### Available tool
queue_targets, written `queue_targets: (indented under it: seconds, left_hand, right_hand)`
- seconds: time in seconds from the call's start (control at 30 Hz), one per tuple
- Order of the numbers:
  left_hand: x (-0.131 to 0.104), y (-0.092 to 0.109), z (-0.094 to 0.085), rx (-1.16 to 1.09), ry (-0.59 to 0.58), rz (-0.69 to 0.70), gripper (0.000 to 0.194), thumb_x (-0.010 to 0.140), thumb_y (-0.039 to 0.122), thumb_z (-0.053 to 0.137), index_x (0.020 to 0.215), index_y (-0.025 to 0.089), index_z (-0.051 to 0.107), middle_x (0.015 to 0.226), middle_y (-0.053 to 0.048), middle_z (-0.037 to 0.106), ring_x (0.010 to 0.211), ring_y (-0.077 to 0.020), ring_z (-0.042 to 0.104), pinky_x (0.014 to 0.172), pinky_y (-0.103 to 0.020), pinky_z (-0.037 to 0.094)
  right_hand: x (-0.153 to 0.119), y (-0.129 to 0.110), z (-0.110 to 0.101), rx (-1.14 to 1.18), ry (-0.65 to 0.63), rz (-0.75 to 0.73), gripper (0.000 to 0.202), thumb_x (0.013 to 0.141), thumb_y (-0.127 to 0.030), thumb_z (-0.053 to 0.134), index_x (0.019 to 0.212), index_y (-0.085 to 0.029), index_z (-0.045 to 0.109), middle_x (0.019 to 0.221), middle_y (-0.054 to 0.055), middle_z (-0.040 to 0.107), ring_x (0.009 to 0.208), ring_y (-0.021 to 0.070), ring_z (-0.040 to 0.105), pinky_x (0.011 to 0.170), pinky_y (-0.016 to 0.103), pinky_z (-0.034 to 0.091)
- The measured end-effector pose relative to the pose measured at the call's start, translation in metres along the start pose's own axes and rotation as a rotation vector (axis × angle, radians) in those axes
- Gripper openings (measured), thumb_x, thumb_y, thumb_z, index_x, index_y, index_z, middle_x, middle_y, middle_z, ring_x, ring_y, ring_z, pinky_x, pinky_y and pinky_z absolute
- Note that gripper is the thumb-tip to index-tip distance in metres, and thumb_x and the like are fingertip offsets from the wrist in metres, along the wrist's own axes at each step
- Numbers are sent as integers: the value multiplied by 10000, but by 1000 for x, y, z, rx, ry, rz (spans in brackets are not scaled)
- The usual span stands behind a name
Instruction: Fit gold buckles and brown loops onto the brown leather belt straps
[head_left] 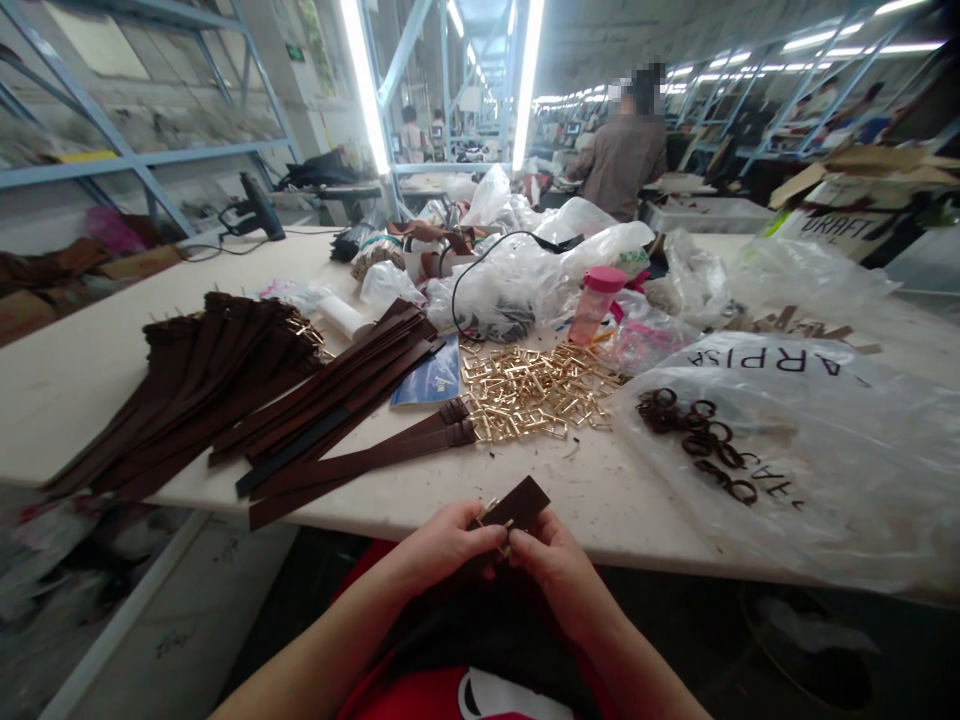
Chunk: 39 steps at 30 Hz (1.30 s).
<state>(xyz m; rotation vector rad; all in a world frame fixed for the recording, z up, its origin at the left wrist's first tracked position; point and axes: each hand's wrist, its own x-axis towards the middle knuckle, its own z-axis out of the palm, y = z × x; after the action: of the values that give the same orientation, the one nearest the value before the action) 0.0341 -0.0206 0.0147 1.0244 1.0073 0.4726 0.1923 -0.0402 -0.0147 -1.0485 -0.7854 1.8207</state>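
Just over the table's front edge, my left hand [457, 538] and my right hand [555, 560] are close together, both closed on a dark brown leather strap [525, 502]. A gold buckle [491, 512] shows at the strap, by my left thumb and fingers. The strap's flat end points up and to the right, past my right fingers. Its other end is hidden below my hands. Beyond my hands lies a pile of loose gold buckles [540, 385]. Left of it are brown straps with loops [367, 450].
Bundled straps [202, 380] and a stack of straps [337, 385] cover the left side, near a blue booklet [431, 378]. Brown leather loops [694, 430] lie on a plastic bag [847, 450] at right. A pink-lidded bottle [596, 305] stands behind the buckles. A person [626, 150] stands farther back.
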Motion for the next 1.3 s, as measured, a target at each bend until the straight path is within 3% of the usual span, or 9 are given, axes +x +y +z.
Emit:
queue_targets:
  seconds: [0.53, 0.77, 0.93, 1.03, 1.3]
  left_hand:
    - [-3, 4, 11, 168, 71, 71, 422, 777, 527, 455, 775, 121, 570, 637, -10, 564, 487, -87, 471, 443, -191, 383]
    - [-4, 0, 15, 246, 110, 73, 442, 784, 542, 431, 756, 126, 580, 609, 6, 544, 465, -86, 470, 431, -191, 368]
    - [-2, -2, 13, 141, 50, 59, 410, 778, 521, 463, 780, 125, 572, 622, 6, 525, 484, -79, 461, 435, -180, 387]
    - [-2, -3, 12, 109, 15, 69, 404, 780, 502, 476, 803, 114, 586, 645, -5, 528, 505, -78, 460, 437, -174, 389]
    - [-6, -2, 16, 117, 60, 86, 338, 767, 453, 521, 759, 119, 574, 618, 10, 520, 510, -76, 459, 447, -169, 380]
  right_hand:
    - [-5, 3, 4, 41, 75, -67, 265, 713, -329, 658, 919, -199, 553, 655, -49, 530, 531, 76, 464, 532, 204, 396]
    - [-3, 7, 1, -32, 94, -104, 308, 725, -389, 625, 942, -203, 510, 746, -16, 599, 550, 120, 537, 542, 262, 458]
    - [-5, 3, 0, -188, 126, -212, 308, 735, -412, 605, 938, -189, 541, 802, 12, 618, 659, 146, 565, 608, 261, 467]
    - [-6, 3, -1, -204, 131, -185, 311, 761, -452, 558, 915, -182, 551, 695, -10, 588, 579, 125, 530, 560, 249, 452]
    - [-3, 1, 7, -160, 75, -95, 330, 719, -473, 604, 795, -155, 558, 605, -15, 562, 521, 122, 522, 506, 243, 425]
